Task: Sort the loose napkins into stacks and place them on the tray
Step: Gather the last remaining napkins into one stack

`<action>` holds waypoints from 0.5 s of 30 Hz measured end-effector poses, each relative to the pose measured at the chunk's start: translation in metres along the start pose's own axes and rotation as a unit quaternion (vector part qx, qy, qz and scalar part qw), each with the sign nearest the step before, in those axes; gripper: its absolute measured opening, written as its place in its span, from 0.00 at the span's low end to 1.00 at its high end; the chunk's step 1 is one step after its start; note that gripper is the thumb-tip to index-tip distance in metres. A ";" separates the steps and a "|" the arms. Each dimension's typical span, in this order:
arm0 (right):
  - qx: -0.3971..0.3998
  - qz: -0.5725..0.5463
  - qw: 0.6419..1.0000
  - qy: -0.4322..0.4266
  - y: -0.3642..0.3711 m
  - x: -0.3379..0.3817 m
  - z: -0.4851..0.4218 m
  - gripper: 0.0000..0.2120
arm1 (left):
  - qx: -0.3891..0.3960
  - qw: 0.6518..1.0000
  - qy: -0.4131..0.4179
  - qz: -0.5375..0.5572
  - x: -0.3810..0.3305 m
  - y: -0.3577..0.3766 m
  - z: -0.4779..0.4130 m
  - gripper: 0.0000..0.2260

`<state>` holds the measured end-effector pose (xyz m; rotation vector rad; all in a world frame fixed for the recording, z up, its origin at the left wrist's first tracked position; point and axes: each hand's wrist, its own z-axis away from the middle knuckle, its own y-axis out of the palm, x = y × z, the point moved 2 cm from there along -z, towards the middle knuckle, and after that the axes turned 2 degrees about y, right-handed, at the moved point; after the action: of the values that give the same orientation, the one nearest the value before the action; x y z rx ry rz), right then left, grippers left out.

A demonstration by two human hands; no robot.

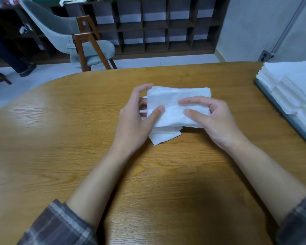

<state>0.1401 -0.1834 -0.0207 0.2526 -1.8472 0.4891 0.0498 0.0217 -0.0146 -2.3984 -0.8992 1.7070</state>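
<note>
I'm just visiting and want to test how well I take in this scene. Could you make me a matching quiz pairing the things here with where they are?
Things:
1. napkin bundle
2. napkin stacks
3. grey chair

Places:
a. on the floor beyond the table
b. on the tray at the table's right edge
c. held between the left hand and the right hand

Pairs: 1-c, 2-b, 3-a.
</note>
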 end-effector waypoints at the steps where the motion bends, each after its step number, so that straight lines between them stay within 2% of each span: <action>1: -0.032 0.015 0.999 0.002 -0.002 -0.001 -0.001 0.12 | 0.009 0.998 0.019 -0.057 0.003 0.000 0.000 0.24; 4: -0.113 0.037 0.993 0.006 -0.012 -0.005 -0.005 0.13 | 0.068 0.986 0.000 -0.150 0.015 0.003 -0.001 0.25; 6: -0.147 0.034 0.989 0.010 -0.017 -0.008 -0.007 0.13 | 0.096 0.978 -0.001 -0.187 0.023 0.005 0.000 0.19; 8: -0.160 0.034 0.986 0.013 -0.018 -0.010 -0.008 0.13 | 0.113 0.967 0.012 -0.226 0.022 0.007 0.002 0.18; 12: -0.163 0.040 0.986 0.022 -0.018 -0.013 -0.009 0.14 | 0.150 0.948 0.025 -0.278 0.013 0.009 0.005 0.22; 15: -0.160 0.044 0.986 0.025 -0.018 -0.013 -0.009 0.14 | 0.145 0.950 0.044 -0.274 0.006 0.010 0.006 0.19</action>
<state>0.1591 -0.1960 -0.0269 -0.0572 -1.8617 0.2504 0.0504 0.0148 -0.0254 -1.7974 -1.0808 1.3900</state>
